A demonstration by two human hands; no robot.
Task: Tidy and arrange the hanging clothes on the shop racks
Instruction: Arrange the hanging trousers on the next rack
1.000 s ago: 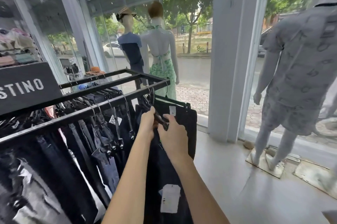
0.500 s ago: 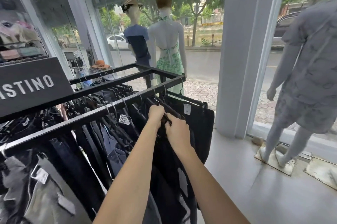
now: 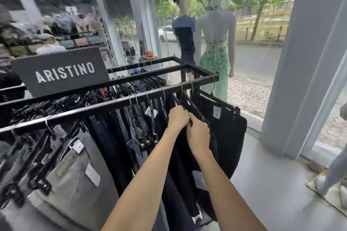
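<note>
A black metal rack [image 3: 116,105] carries several dark trousers and jeans on clip hangers. Near its right end both my hands meet on one black clip hanger [image 3: 195,109] that bears dark trousers [image 3: 185,165]. My left hand [image 3: 177,119] grips the hanger's left part, and my right hand [image 3: 198,135] curls round it just to the right. The last black pair [image 3: 229,133], with a white size label, hangs at the rack's end beyond my hands. Grey trousers [image 3: 75,172] hang low on the left.
A dark sign reading ARISTINO [image 3: 62,73] stands on the rack. Two dressed mannequins [image 3: 216,39] face the shop window behind the rack. A grey pillar [image 3: 300,80] rises at the right, another mannequin's foot [image 3: 330,180] on a base beside it. Shelves of caps [image 3: 56,24] fill the left.
The view has swung left and closer, so more of the rack and the whole sign show. Both hands have stayed together on the same hanger near the rack's right end.
</note>
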